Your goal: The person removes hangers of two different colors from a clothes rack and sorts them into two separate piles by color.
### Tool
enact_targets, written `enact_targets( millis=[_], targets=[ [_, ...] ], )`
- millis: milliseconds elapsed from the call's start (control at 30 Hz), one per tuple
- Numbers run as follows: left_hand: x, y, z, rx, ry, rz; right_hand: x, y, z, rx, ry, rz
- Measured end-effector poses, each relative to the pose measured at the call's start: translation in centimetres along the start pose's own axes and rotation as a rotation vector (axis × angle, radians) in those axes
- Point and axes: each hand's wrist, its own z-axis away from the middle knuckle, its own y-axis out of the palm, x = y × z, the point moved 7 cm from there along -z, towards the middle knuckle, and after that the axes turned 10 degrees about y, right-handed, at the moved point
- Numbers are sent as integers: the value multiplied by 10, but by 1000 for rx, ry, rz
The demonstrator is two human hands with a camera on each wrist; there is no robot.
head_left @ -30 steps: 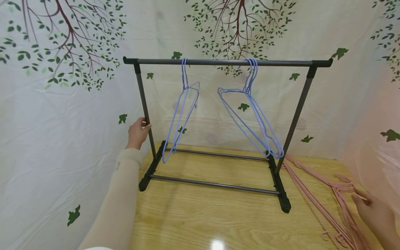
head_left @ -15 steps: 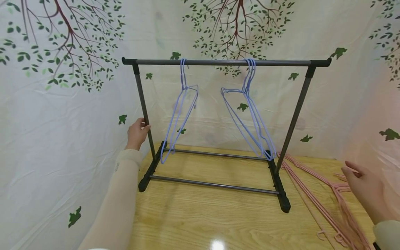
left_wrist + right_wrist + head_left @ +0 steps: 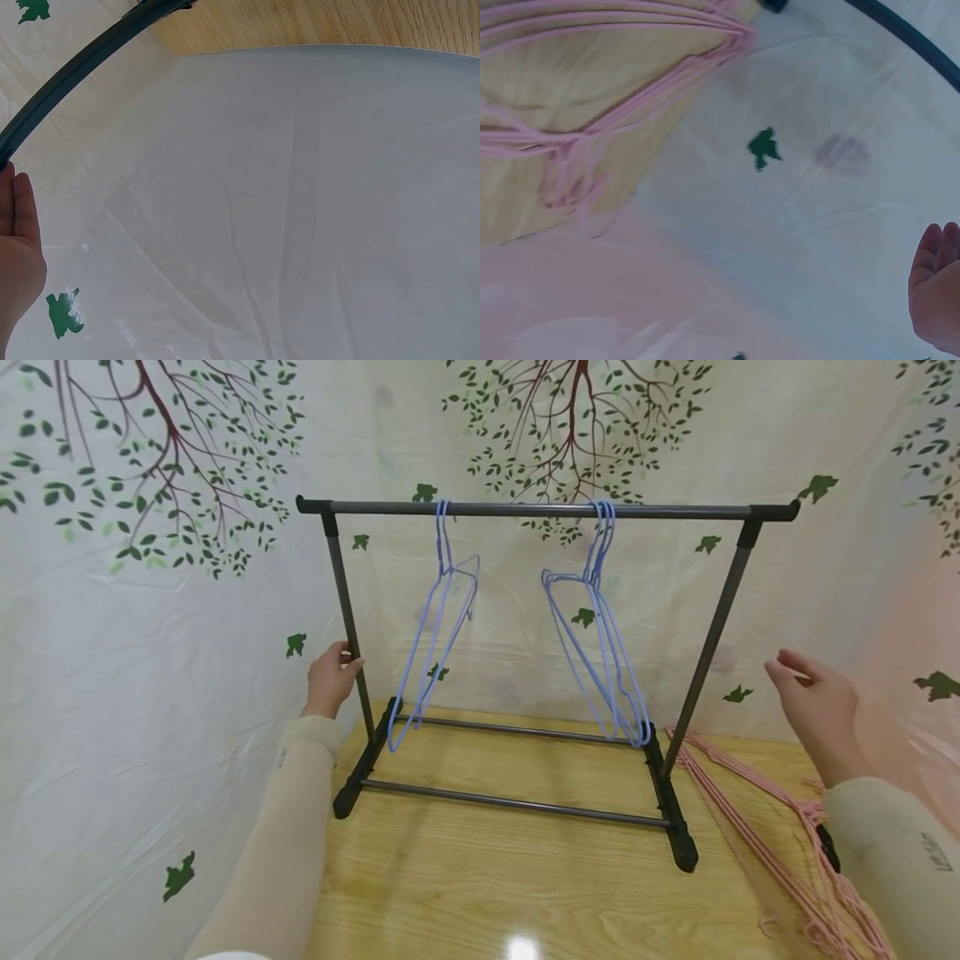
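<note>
My left hand pinches the left upright of a dark metal garment rack, thumb on the near side. In the left wrist view, its fingertips lie against the curved-looking dark post. My right hand is raised to the right of the rack, holding nothing, fingers loosely bent with the thumb close to them. Blue wire hangers hang from the top bar in two groups, a left group and a right group. Below my right hand lies a pile of pink hangers, partly covered by the right sleeve in the head view.
The rack's black feet stand on a wooden tabletop, joined by two low crossbars. A pale curtain printed with trees and green birds surrounds the table at the back and sides.
My right hand has risen from beside the pink hangers and moved left, closer to the rack. The right group of blue hangers has turned slightly, lower ends shifting left. My left hand keeps its place.
</note>
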Motion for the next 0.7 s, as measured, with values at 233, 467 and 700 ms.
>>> enact_targets(
  millis=[233, 467, 700],
  targets=[
    [5, 2, -3, 9, -11, 8, 46, 19, -13, 32, -15, -128],
    [6, 2, -3, -4, -7, 1, 68, 37, -25, 61, -28, -402],
    [8, 3, -4, -18, -8, -1, 73, 52, -29, 37, -4, -732]
  ],
)
